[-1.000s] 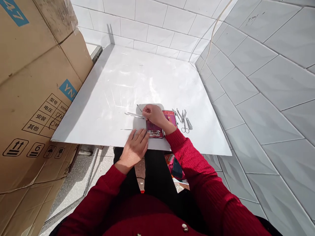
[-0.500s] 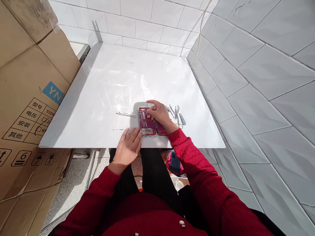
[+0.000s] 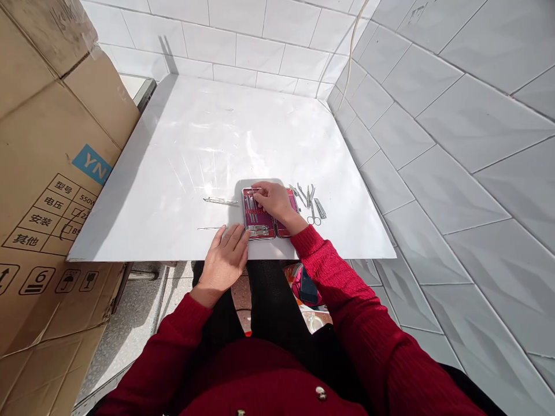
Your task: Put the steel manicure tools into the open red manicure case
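Observation:
A manicure case (image 3: 274, 226) with a dark red lining lies spread out near the table's front edge. Several slim metal tools (image 3: 251, 207) sit in its left half, and a nail clipper (image 3: 259, 230) lies along the bottom of that half. My right hand (image 3: 274, 200) is over the case, thumb and fingers pinched at the upper part of the left half. The thin metal manicure tool in that pinch is mostly hidden by the fingers. My left hand (image 3: 226, 257) rests flat at the table edge, fingers stretched, fingertips beside the case's lower left corner.
Right of the case lie scissors (image 3: 313, 219), a nail clipper (image 3: 319, 208) and plier-like nippers (image 3: 303, 193). To the left are metal tools (image 3: 220, 200) and a thin metal tool (image 3: 208, 228) partly under my left hand. A cardboard box (image 3: 39, 150) borders the white table (image 3: 151, 190); tiled walls stand behind and right.
My right hand has come down and slightly left onto the case's left half. The thin tool that stood upright in its fingers is now mostly hidden. My left hand has stayed in place.

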Action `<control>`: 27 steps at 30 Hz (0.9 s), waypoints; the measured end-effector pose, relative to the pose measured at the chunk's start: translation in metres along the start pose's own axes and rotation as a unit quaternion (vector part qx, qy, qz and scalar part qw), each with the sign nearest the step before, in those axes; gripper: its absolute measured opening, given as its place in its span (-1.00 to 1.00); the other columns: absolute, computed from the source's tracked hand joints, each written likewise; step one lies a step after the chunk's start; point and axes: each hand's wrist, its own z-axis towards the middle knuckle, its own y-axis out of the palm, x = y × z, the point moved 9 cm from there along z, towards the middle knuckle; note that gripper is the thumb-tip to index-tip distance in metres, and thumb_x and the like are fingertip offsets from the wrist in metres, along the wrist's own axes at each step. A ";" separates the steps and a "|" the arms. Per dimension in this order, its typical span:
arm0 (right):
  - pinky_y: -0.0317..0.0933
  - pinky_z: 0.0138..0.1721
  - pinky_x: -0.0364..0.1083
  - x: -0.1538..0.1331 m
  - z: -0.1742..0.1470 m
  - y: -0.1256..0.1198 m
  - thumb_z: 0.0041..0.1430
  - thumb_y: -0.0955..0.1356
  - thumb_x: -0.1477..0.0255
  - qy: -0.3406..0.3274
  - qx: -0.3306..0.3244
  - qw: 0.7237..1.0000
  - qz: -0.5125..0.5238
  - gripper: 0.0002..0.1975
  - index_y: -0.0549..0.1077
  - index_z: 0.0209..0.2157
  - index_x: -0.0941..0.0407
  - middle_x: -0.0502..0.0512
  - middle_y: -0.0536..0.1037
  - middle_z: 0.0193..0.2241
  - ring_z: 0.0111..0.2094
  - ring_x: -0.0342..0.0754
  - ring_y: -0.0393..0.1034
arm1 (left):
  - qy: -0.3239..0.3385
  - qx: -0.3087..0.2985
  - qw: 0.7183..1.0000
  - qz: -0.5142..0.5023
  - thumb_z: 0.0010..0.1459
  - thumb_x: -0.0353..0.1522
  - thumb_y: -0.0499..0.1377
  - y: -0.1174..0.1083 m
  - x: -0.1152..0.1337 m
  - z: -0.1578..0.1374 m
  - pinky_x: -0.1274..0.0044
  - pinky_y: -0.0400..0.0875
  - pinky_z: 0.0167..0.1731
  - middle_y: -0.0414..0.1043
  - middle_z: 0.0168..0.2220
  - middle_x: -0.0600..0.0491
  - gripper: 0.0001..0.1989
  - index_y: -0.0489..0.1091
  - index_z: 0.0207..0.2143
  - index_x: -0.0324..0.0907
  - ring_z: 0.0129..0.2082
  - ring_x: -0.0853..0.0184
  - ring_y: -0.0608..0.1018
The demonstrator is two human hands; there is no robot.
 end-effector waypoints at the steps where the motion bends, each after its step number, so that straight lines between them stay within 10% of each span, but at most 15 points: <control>1: 0.38 -0.17 -0.05 -0.004 0.000 -0.001 0.30 0.34 0.54 -0.015 0.006 0.999 -0.031 -0.76 0.63 -0.09 0.12 0.03 0.66 -0.38 -0.31 -0.02 0.54 | -0.002 -0.002 1.000 -0.001 0.43 -0.46 0.06 0.000 0.000 0.000 0.16 0.29 0.31 0.50 0.22 -0.23 -0.63 0.41 0.22 -0.31 0.25 0.05 0.53; 16: 0.21 -0.10 -0.05 -0.038 -0.019 0.003 0.39 0.29 0.52 -0.052 0.002 0.975 -0.216 -0.77 0.61 -0.14 0.13 0.16 0.63 -0.18 -0.15 0.03 0.45 | -0.002 -0.004 1.000 0.005 0.44 -0.46 0.06 0.001 0.002 -0.001 0.15 0.33 0.30 0.50 0.22 -0.24 -0.64 0.42 0.21 -0.33 0.27 0.04 0.51; 27: 0.12 -0.25 -0.02 -0.119 -0.044 0.100 0.34 0.40 0.46 -0.202 -0.215 0.900 -0.322 -0.87 0.62 -0.25 0.15 0.18 0.64 -0.23 -0.25 0.01 0.44 | 0.007 0.019 1.000 0.000 0.39 -0.49 0.08 -0.004 0.002 0.000 0.21 0.49 0.05 0.55 -0.32 -0.05 -0.80 0.48 -0.28 -0.19 -0.16 0.11 0.63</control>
